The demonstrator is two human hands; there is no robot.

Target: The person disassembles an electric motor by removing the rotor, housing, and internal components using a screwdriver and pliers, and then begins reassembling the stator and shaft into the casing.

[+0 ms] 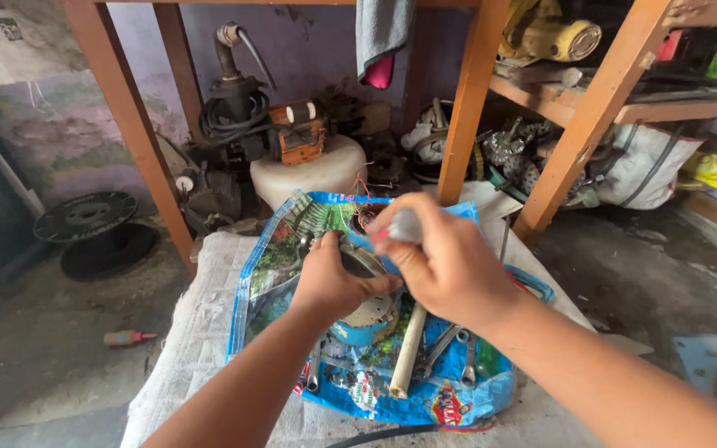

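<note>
At frame centre, my left hand point(331, 282) has its grip clasped round the round metal motor part point(364, 309). My right hand point(450, 265) is clenched on a grey-handled tool point(402, 224) above the blue bag point(450, 398).

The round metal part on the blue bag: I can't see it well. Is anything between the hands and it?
Nothing visible. The left hand grips the round metal part directly; the right hand holds a grey-handled tool over it.

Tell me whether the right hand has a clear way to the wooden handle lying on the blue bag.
Probably yes. The right hand hovers just above the wooden handle, whose lower length lies bare on the blue bag. But that hand already grips a grey tool.
</note>
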